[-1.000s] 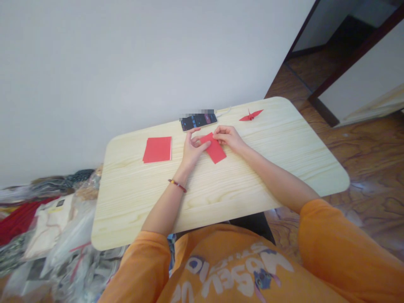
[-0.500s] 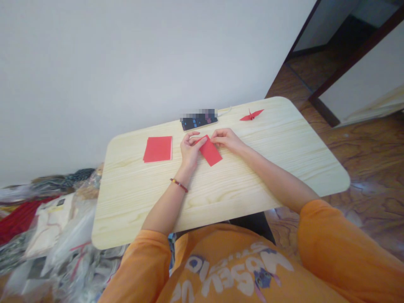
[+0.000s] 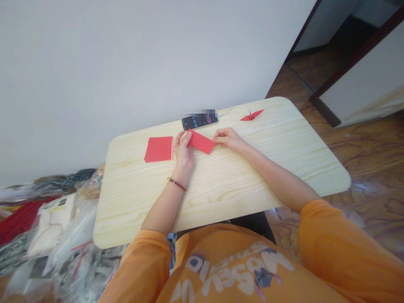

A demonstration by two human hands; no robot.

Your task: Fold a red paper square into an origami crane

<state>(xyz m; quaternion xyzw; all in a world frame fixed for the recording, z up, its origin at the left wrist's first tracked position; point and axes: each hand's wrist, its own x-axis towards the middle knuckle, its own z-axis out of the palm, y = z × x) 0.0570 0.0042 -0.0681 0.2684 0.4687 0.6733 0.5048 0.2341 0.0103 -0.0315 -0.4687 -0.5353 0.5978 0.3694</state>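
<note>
A folded red paper sheet [image 3: 201, 142] is held just above the wooden table [image 3: 221, 185], stretched between both hands. My left hand [image 3: 183, 150] pinches its left end with thumb and fingers. My right hand [image 3: 227, 138] pinches its right end. A stack of flat red paper [image 3: 158, 149] lies on the table just left of my left hand. A finished red paper crane [image 3: 251, 115] stands at the far right of the table.
A dark phone [image 3: 199, 121] with a lit screen and a white cable lies at the table's far edge by the wall. Bags and cloth [image 3: 47, 227] pile up on the floor to the left. Wood floor and a doorway are to the right.
The red sheet has been turned from pointing toward me to lying crosswise between my hands. My left hand shifted left to its end; my right hand stayed near the other end.
</note>
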